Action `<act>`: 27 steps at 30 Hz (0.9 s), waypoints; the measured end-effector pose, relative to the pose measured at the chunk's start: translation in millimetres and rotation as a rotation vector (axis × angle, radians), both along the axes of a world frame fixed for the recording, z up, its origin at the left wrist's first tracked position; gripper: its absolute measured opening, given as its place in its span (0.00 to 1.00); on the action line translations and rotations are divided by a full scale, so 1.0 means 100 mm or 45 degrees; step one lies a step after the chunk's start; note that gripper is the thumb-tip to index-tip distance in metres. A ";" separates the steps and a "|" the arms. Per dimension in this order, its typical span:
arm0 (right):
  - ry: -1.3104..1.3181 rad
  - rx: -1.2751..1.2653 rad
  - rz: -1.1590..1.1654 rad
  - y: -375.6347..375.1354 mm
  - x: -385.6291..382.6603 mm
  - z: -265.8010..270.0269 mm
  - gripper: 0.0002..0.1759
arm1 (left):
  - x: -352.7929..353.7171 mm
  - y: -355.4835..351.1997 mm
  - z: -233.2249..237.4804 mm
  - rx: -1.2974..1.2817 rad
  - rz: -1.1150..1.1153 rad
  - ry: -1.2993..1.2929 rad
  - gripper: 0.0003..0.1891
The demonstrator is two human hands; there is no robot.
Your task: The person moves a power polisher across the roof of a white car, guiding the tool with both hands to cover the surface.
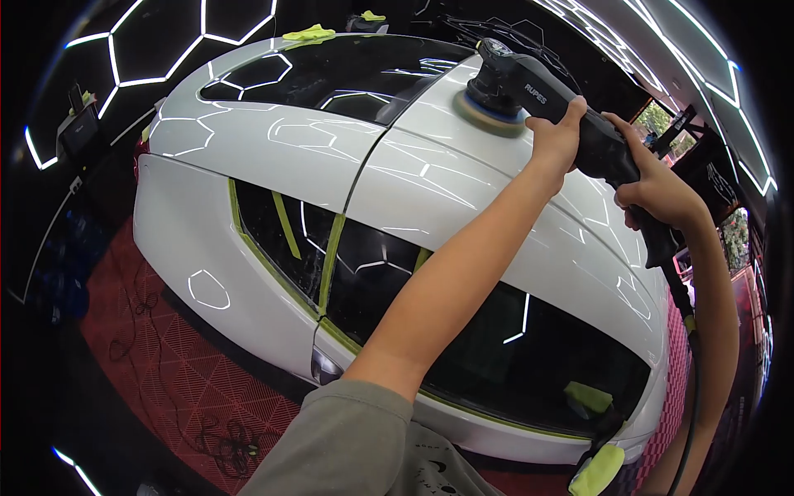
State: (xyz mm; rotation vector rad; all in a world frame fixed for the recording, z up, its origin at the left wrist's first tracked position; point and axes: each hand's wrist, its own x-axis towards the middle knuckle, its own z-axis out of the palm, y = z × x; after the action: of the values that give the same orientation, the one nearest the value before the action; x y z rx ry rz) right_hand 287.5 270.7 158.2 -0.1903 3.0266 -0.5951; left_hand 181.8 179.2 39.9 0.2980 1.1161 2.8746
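Note:
A black polisher [542, 91] marked RUPES rests with its round pad [488, 116] against the white roof of a car [438, 178]. My left hand [558, 136] is wrapped around the polisher's body, just behind the lettering, with the thumb toward the pad. Farther back, my right hand [662, 183] closes around the rear handle. A black power cord [693, 364] runs down from the handle's end along my right forearm. Green masking tape [331, 264] edges the car's side windows. The pad's underside is hidden against the roof.
Yellow-green cloths lie at the car's rear [308, 33] and over the side mirror [597, 473]. Loose dark cables [227, 446] coil on the red floor tiles [178, 364]. A dark box [78, 132] is at the left wall. Hexagonal lights [157, 37] line the walls and reflect in the paint.

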 end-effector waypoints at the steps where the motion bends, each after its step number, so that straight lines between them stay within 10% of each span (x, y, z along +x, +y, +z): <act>1: 0.005 -0.008 -0.012 0.12 0.04 0.00 0.59 | 0.04 0.09 0.02 -0.001 -0.014 0.010 0.53; 27: 0.084 -0.160 -0.266 2.51 1.36 0.09 0.59 | 1.14 2.56 0.27 -0.081 -0.379 0.113 0.51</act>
State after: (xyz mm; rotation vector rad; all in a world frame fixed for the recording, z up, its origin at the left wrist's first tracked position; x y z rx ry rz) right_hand 423.9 521.3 167.2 0.1053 3.0970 -0.8109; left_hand 295.9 435.5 66.6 0.5434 1.0698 2.5829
